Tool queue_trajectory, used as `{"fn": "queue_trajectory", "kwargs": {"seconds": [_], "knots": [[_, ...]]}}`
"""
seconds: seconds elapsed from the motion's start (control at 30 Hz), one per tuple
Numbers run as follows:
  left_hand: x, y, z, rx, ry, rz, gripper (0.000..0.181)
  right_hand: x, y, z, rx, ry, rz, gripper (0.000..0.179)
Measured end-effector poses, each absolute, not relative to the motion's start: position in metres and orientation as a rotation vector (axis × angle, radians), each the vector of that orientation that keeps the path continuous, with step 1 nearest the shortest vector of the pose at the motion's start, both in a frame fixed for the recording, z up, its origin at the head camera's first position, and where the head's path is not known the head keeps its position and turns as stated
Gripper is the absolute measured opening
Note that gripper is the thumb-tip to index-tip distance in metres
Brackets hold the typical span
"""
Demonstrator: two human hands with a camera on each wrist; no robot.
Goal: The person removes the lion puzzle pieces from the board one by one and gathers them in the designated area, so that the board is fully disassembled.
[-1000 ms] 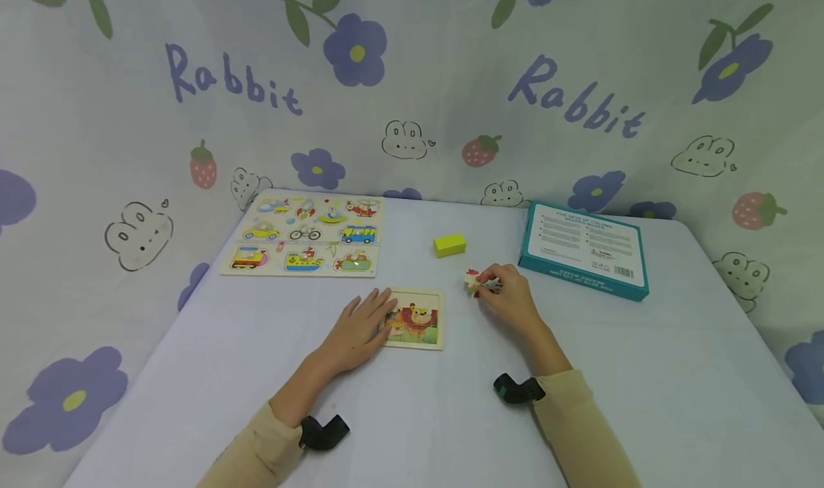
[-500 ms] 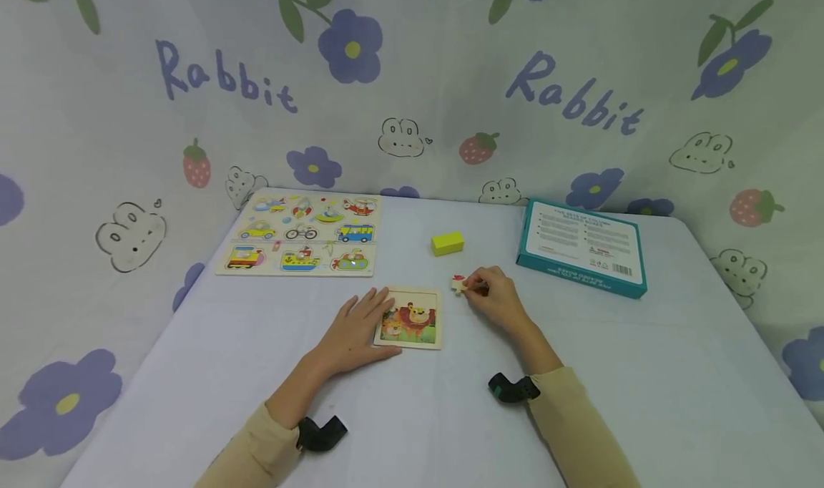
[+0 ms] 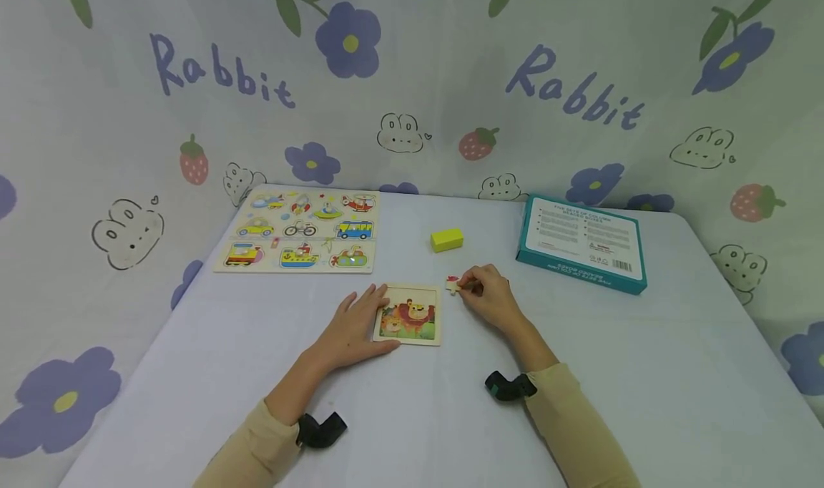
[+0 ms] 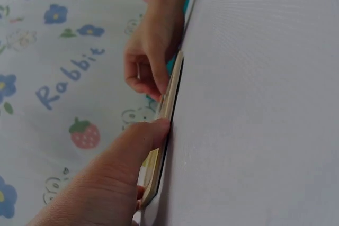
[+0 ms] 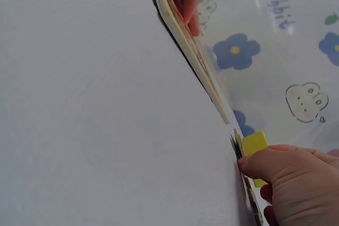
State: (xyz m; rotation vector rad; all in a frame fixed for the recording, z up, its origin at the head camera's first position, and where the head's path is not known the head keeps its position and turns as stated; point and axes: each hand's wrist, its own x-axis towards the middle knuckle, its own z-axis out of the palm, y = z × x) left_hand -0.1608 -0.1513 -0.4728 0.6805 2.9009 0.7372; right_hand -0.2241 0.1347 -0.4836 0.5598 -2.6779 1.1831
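A square wooden jigsaw puzzle [image 3: 412,316] with a lion picture lies flat on the table, its upper strip plain wood. My left hand [image 3: 350,330] holds it at the left side, thumb on the near edge and fingertips at the upper left. To the right of the board, my right hand [image 3: 492,298] pinches a small cream puzzle piece [image 3: 453,283] with a red patch, low over the table. In the right wrist view the thumb of the right hand [image 5: 296,178] presses on thin wooden pieces [image 5: 251,191], partly hidden by the hand.
A yellow block [image 3: 447,240] stands behind the right hand. A vehicle puzzle board [image 3: 296,230] lies at the back left, and a teal box [image 3: 582,245] at the back right. A printed cloth [image 3: 412,80] hangs behind the white table [image 3: 412,416].
My right hand has moved left with the puzzle piece, closer to the lion puzzle. The left hand has drawn back to the board's left side, its thumb now on the near edge.
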Motion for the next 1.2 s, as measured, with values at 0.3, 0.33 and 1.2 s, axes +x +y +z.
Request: {"fn": "queue_trajectory", "kwargs": {"seconds": [0.3,0.33,1.2], "knots": [[-0.161,-0.153,-0.476,0.704,2.914,0.748,0.090,-0.224,0.135,-0.486,0.585,-2.666,1.166,0.015],[-0.161,-0.153,-0.476,0.706,2.917,0.744,0.091,-0.224,0.135,-0.487,0.588,-2.660,1.166,0.015],[-0.161,-0.153,-0.478,0.735,2.946,0.738,0.081,-0.206,0.110,-0.487,1.053,-2.453,0.793,0.016]]}}
